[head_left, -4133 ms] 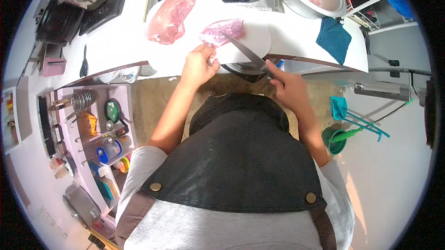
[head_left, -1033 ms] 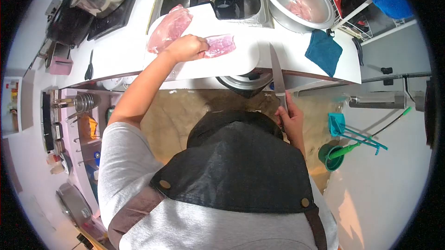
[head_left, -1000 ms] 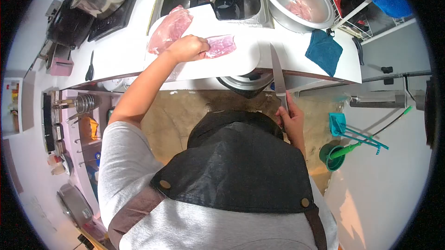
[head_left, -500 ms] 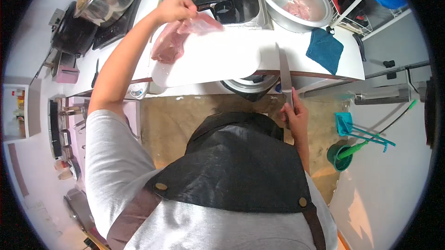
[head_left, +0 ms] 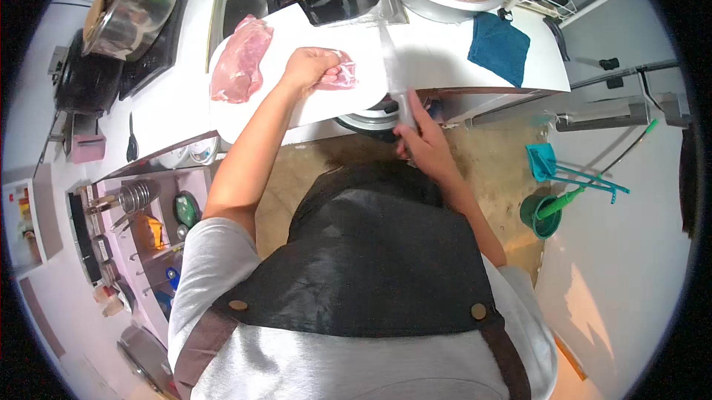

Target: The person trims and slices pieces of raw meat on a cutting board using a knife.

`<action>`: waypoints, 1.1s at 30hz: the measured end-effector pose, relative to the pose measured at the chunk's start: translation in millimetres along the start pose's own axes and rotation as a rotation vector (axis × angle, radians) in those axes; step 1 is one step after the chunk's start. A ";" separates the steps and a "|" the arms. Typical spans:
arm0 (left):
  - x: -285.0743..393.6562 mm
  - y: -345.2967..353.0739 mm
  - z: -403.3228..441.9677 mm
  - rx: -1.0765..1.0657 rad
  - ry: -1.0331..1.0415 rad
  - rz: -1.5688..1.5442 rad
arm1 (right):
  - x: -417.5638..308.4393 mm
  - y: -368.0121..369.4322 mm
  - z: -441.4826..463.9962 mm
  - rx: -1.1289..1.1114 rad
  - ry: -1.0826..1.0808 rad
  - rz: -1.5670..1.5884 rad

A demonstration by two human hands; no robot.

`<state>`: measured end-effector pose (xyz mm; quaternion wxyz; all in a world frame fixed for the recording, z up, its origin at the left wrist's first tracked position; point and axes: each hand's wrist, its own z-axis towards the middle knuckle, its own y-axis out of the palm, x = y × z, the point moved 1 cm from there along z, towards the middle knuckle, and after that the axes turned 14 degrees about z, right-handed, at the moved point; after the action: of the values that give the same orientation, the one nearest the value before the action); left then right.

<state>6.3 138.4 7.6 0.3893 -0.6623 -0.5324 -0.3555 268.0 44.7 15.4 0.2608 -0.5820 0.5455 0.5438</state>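
My left hand [head_left: 311, 70] is closed on a small slice of raw meat [head_left: 343, 73] over the white cutting board [head_left: 285, 107]. A larger slab of raw meat [head_left: 242, 58] lies on the board's left part, apart from my hand. In my right hand [head_left: 426, 140] is a knife [head_left: 393, 66], gripped by its handle. The blade points away from me beside the board's right end and is smeared by motion. Some of the small slice is hidden under my left fingers.
Behind the board is a steel sink [head_left: 237, 10] with a black container in it. A metal basin [head_left: 415, 3] holding raw meat pieces stands at the back right, near a blue cloth [head_left: 498, 50]. Pots [head_left: 137, 18] crowd the left. A green bucket [head_left: 540, 218] stands on the floor.
My left hand has moved right and towards me with the small slice, leaving the larger slab on the board. My right hand has brought the knife closer to the board. The view has shifted.
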 end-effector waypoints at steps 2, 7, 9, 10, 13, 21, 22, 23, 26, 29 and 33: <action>1.9 -7.6 -1.7 -0.034 0.031 0.081 | -3.9 15.6 16.1 -0.060 0.023 -0.177; -7.3 -14.9 1.9 -0.020 0.045 0.141 | 14.4 41.1 48.7 -0.036 -0.319 -0.463; -8.5 -12.4 1.7 -0.004 0.051 0.093 | 11.9 48.8 50.6 -0.010 -0.422 -0.633; -8.6 -10.1 0.7 0.016 0.071 0.098 | 8.7 51.4 49.9 -0.009 -0.419 -0.633; -10.1 -8.9 -2.1 0.023 0.117 0.115 | 4.3 57.2 47.7 -0.030 -0.297 -0.638; -19.5 -7.0 -6.5 0.268 0.307 0.488 | 6.2 60.2 45.3 -0.031 -0.394 -0.704; -20.6 -6.1 -6.7 0.304 0.320 0.483 | 7.6 61.5 45.5 -0.030 -0.389 -0.703; -21.5 -5.2 -6.8 0.340 0.334 0.478 | 8.9 62.9 46.5 -0.021 -0.402 -0.709; -16.8 2.4 -13.3 0.410 0.356 0.469 | 13.0 67.3 50.8 -0.006 -0.429 -0.707; -18.3 3.4 -13.2 0.444 0.325 0.469 | 10.0 66.6 47.2 -0.016 -0.409 -0.710; -24.4 -0.4 -9.4 0.426 0.335 0.412 | 3.1 48.4 25.8 -0.043 -0.395 -0.732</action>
<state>0.9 119.6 -9.8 0.6647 -0.5921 -0.3783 -0.2539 213.9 53.7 19.7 0.5242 -0.6273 0.2304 0.5278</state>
